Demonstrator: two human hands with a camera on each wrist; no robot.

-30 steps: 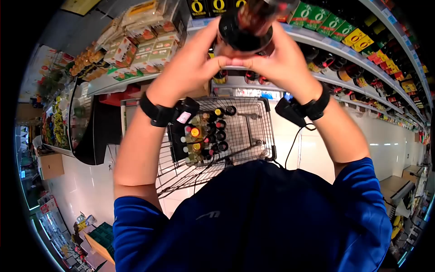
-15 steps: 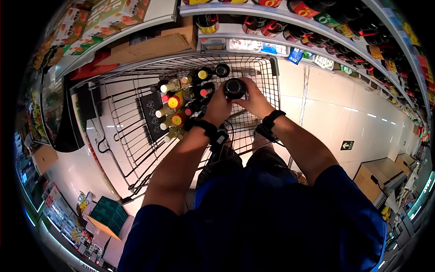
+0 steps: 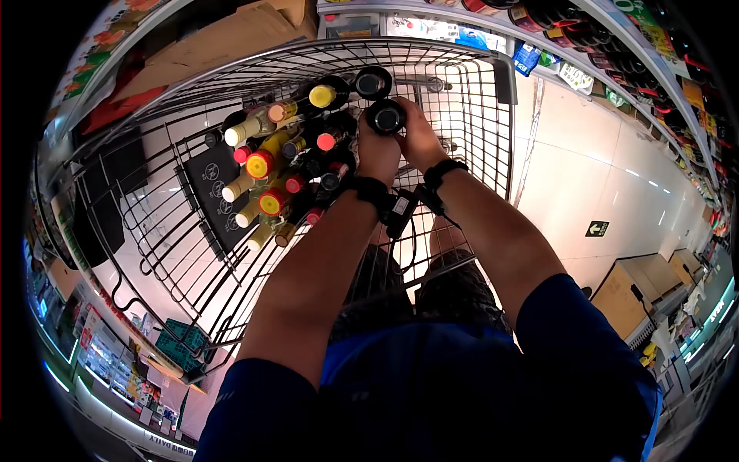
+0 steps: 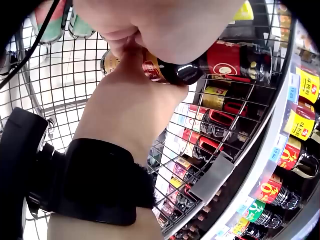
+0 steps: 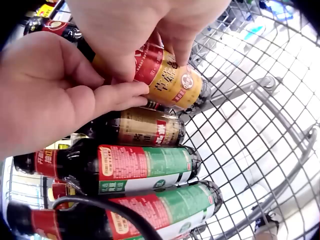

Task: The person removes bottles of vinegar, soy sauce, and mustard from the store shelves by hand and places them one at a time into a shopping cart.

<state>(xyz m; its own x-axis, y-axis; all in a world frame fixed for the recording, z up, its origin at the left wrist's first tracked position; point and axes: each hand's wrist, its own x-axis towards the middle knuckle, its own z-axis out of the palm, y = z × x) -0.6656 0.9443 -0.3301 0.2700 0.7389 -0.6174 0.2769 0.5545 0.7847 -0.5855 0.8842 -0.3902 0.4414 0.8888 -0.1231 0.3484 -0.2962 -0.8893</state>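
Both hands hold a dark soy sauce bottle (image 5: 177,87) with a red and yellow label, down inside the shopping cart (image 3: 481,146). Its black cap (image 3: 386,116) faces up in the head view. My left hand (image 3: 377,154) wraps it from the left, and my right hand (image 3: 420,137) grips from the right, fingers round the label in the right wrist view. Just beyond stands another dark bottle (image 3: 373,82) with a black cap. Several bottles crowd the cart to the left, among them a yellow-capped one (image 3: 322,96) and green-and-red-labelled ones (image 5: 170,162).
Shelves (image 3: 431,9) of sauce bottles run along the far side and the right. A cardboard box (image 3: 223,50) lies beyond the cart's far left side. Pale floor tiles (image 3: 600,169) stretch to the right, with a green arrow sign (image 3: 596,229) on them.
The bottle has come down from in front of the shelf into the cart, with both hands still round it. The head view has tilted down and closer to the cart.
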